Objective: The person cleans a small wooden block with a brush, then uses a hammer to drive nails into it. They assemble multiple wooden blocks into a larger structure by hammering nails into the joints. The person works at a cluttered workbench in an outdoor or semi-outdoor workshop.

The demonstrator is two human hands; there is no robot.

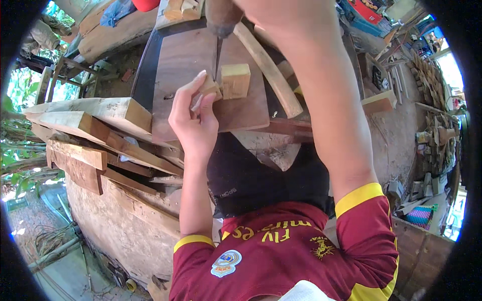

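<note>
A small piece of tan wood point(212, 89) is resting tilted between the thumb and fingers of the left hand point(193, 113), over a brown board point(182, 60). A hand tool point(223, 18) with a rounded brown handle and thin dark blade is pointing toward the wood, its upper end running out of view beside the right hand point(273, 10).

Daylight, diffuse — glare at both side rims, foliage point(20, 173) patchily burnt white. Shadows: dark between stacked timbers point(93, 125). Left hand point(193, 118): well lit, fairly sharp. Fisheye distortion — straight edges bowed, corners black.
</note>
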